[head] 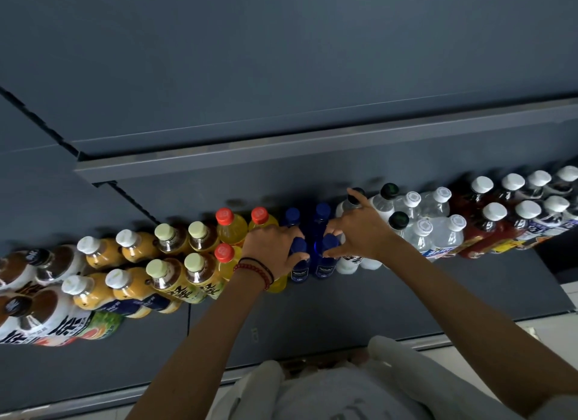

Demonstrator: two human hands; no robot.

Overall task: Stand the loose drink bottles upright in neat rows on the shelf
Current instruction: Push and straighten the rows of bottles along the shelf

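Two rows of upright drink bottles run along the dark shelf. In the middle stand blue bottles with blue caps. My left hand grips the neck of the front left blue bottle. My right hand pinches the neck of the front right blue bottle, index finger stretched up toward the back row. Two more blue bottles stand behind them. Yellow bottles with red caps stand just left of my left hand, white bottles right of my right hand.
Orange and brown tea bottles fill the left end, clear and red bottles with white caps the right end. An upper shelf edge hangs above the back row. Bare shelf lies in front of the bottles.
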